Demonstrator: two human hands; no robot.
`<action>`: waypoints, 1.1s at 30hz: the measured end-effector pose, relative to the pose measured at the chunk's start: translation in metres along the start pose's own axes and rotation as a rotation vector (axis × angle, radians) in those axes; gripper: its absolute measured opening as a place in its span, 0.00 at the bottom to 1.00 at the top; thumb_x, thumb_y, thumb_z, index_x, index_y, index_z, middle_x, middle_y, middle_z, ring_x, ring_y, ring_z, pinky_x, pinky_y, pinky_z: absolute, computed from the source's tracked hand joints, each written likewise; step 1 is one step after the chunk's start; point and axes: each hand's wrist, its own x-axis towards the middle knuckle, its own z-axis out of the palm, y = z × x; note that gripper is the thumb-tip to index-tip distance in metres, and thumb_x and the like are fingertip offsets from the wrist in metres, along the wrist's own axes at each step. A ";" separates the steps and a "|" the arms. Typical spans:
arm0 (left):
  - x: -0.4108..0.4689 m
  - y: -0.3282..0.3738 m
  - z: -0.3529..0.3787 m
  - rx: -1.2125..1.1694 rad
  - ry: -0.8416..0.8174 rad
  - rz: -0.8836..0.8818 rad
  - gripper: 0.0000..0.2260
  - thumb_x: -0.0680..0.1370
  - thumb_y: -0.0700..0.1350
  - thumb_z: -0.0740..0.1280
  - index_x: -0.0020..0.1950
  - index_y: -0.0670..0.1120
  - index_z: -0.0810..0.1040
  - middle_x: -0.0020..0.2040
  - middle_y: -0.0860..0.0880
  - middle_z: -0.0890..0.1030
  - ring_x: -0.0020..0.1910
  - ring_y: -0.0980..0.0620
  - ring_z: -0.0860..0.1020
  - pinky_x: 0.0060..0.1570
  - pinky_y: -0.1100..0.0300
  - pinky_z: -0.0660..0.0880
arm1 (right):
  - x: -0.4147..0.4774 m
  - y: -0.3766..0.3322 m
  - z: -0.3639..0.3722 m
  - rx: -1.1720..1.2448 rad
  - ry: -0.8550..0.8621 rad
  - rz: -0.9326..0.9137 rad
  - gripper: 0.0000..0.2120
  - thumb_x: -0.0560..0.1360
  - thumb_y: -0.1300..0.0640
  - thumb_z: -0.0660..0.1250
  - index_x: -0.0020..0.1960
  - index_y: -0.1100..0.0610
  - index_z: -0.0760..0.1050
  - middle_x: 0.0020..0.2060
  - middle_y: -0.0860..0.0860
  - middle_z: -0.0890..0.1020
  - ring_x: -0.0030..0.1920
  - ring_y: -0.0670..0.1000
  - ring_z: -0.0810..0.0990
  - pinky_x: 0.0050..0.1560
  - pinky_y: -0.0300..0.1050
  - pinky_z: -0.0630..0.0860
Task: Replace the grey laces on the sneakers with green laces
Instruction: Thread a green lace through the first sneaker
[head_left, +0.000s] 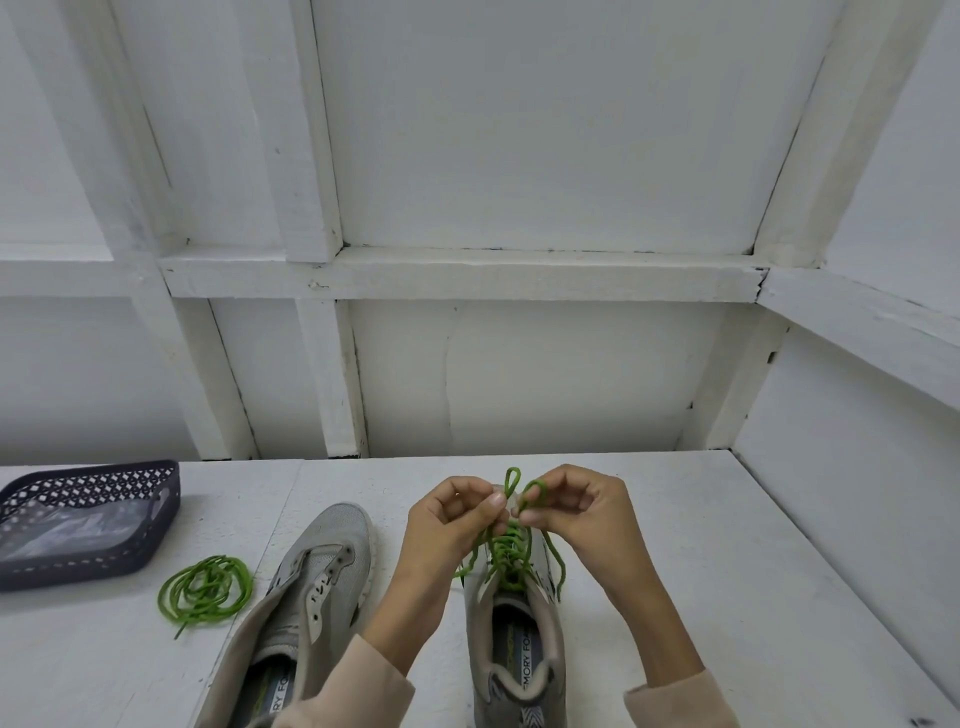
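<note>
A loop of green lace (511, 480) is pinched in each of the hands, left hand (447, 525) & right hand (576, 514), fingers curled, right above the laced sneaker (519, 649) on the surface (701, 571). An unlaced sneaker (317, 582) is parked just left of the left hand, w/ a coiled spare green lace (205, 590) & dark basket (88, 525) further left

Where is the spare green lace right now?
In the head view, the spare green lace lies coiled at the left of the white table, between the dark basket and the unlaced sneaker.
</note>
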 end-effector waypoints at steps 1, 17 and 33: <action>0.000 0.000 0.000 -0.010 0.008 -0.003 0.10 0.69 0.38 0.73 0.48 0.37 0.78 0.38 0.43 0.82 0.37 0.49 0.80 0.43 0.60 0.80 | 0.000 0.000 0.001 -0.012 0.009 0.003 0.11 0.64 0.78 0.73 0.39 0.64 0.78 0.35 0.56 0.84 0.39 0.55 0.84 0.42 0.42 0.80; 0.001 0.000 0.000 0.063 -0.003 -0.101 0.14 0.64 0.42 0.77 0.46 0.40 0.80 0.37 0.43 0.82 0.38 0.49 0.81 0.44 0.57 0.79 | -0.001 -0.009 -0.003 -0.199 -0.048 0.037 0.33 0.62 0.72 0.78 0.60 0.49 0.73 0.54 0.46 0.82 0.39 0.54 0.85 0.43 0.43 0.81; 0.001 -0.006 -0.009 0.264 -0.055 -0.016 0.07 0.72 0.34 0.74 0.49 0.37 0.80 0.41 0.46 0.84 0.40 0.51 0.83 0.45 0.60 0.80 | -0.002 0.006 -0.004 -0.032 0.046 0.059 0.11 0.62 0.71 0.78 0.40 0.63 0.79 0.34 0.57 0.82 0.37 0.54 0.82 0.42 0.46 0.81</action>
